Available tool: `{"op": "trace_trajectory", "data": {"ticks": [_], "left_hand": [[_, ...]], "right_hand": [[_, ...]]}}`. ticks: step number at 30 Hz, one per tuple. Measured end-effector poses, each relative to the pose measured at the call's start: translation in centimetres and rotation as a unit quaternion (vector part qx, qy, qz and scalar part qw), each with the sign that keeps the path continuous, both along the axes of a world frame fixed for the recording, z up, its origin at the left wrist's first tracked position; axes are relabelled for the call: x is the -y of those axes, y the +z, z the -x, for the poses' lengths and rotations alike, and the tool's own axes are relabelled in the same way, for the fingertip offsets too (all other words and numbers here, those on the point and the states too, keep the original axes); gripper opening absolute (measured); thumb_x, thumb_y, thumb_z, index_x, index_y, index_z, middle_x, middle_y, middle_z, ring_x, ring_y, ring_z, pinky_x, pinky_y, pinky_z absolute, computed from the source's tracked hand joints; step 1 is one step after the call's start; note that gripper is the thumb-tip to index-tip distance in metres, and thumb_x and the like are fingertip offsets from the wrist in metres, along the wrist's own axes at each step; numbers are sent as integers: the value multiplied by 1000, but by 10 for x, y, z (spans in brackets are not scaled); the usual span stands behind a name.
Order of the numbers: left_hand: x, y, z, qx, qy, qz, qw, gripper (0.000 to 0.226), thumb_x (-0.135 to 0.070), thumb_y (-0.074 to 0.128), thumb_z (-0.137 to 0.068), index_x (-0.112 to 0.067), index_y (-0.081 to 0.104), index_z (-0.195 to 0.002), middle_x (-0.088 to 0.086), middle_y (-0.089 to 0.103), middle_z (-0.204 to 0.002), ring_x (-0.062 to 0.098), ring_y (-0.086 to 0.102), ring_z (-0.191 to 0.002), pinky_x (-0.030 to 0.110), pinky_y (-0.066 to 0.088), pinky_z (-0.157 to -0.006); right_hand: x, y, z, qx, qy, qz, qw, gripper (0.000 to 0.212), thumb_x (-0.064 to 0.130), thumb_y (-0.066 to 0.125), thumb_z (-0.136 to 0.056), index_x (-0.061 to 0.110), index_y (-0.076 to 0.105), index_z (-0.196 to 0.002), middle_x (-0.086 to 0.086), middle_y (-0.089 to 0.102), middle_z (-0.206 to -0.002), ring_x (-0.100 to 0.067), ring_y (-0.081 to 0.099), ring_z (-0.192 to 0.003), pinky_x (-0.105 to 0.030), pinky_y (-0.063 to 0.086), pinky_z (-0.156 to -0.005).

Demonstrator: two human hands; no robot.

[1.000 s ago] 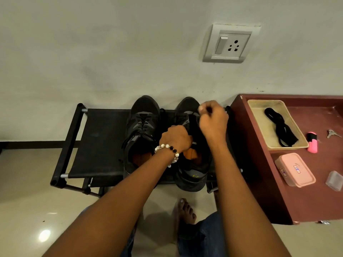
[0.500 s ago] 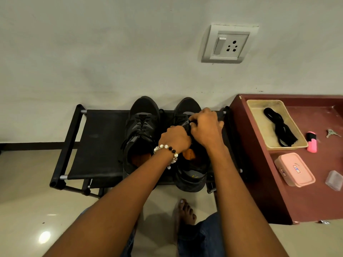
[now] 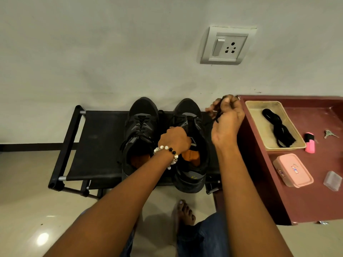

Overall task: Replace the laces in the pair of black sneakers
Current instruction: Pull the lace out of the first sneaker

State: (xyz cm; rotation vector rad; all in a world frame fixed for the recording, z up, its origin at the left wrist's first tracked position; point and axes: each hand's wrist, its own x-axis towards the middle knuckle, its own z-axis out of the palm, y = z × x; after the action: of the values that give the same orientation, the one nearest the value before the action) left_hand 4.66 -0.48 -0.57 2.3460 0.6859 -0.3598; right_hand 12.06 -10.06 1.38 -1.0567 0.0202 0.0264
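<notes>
Two black sneakers stand side by side on a low black rack (image 3: 100, 145), toes to the wall. The left sneaker (image 3: 138, 134) is still laced. My left hand (image 3: 175, 139), with a bead bracelet at the wrist, grips the tongue area of the right sneaker (image 3: 189, 175). My right hand (image 3: 227, 121) is raised to the right of that shoe and pinches a black lace (image 3: 219, 113) that hangs from its fingers. A bundle of black laces (image 3: 278, 127) lies in a beige tray (image 3: 257, 125) on the maroon table.
The maroon table (image 3: 306, 204) stands close to the right of the rack. On it lie a pink box (image 3: 292, 172), a pink highlighter (image 3: 310, 142), a key (image 3: 330, 134) and a small clear case (image 3: 332, 180). A bare foot (image 3: 185, 212) rests on the floor below the shoes.
My right hand has risen from the right sneaker's eyelets and swung right toward the table, drawing the lace with it. My left hand stays on the shoe.
</notes>
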Motion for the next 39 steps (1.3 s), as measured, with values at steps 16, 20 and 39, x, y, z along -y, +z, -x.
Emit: {"op": "trace_trajectory", "data": {"ticks": [16,20,39], "left_hand": [[0,-4,-1,-7,9,-10,1000,31,-32,50,-96,-5,59,-110,17,57,-121,39,58,-105,37,46,-73],[0,-4,-1,-3,7,-1,1000,29,-31,52,-96,-4,60,-104,18,56,-120,41,57,-106,38,47,-75],[1,-4,-1,-8,4,-14,1000,32,-30,49,-96,-3,58,-113,20,54,-125,41,56,-109,37,43,-73]], "right_hand": [[-10,-27,5,144,80,637,753,12,12,61,-88,11,73,-85,-8,68,-99,-26,63,-97,-38,52,-83],[-6,-10,2,-10,20,245,969,18,3,54,-93,13,66,-83,-3,69,-81,-20,67,-82,-38,54,-83],[-11,-22,8,172,83,707,681,18,8,53,-91,2,69,-99,-13,65,-102,-32,61,-94,-31,43,-73]]}}
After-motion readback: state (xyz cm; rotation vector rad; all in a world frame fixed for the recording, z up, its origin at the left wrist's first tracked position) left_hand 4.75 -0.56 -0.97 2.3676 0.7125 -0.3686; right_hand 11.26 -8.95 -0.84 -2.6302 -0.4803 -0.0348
